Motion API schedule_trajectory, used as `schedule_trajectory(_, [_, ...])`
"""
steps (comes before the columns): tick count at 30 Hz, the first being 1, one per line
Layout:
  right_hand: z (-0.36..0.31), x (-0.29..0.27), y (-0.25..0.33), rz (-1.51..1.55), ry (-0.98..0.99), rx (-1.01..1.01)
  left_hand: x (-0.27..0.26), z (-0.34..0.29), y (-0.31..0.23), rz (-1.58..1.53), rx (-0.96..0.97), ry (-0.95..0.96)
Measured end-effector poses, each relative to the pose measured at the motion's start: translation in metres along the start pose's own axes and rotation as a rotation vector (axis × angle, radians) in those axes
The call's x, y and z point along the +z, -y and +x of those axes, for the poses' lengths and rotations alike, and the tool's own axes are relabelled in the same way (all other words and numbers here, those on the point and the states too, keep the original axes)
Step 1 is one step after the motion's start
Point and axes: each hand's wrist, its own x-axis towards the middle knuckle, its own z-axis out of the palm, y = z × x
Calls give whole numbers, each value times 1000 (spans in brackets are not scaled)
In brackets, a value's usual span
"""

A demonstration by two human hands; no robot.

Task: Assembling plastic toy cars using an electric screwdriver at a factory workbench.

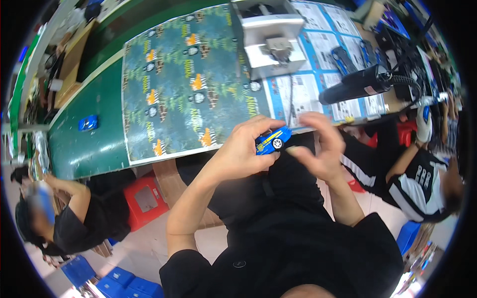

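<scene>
A small blue toy car [272,142] with yellow markings and a black wheel is gripped in my left hand [242,151], in front of the table's near edge. My fingers cover its rear part. Just to its right is my right hand [323,149], its thumb and fingers apart and slightly blurred, with nothing between them. The hand curves around the car's right end without clearly touching it.
A patterned sheet [174,99] covers the middle of the green table [107,144]; another blue toy car [88,122] stands left of it. Beyond are a metal fixture [276,49], a black cylindrical tool [355,85] and several blue-black parts [343,59]. People sit at both sides.
</scene>
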Motion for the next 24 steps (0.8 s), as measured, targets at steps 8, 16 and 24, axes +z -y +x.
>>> schedule_trajectory(8, [3, 21, -10, 338, 141, 190, 15, -4, 8, 0, 71, -221])
schedule_trajectory(16, [-10, 18, -29, 535, 30, 138, 8, -23, 2, 253, -4, -306])
schedule_trajectory(24, [-5, 9, -22, 491, 121, 62, 17, -29, 20, 237, 237, -331])
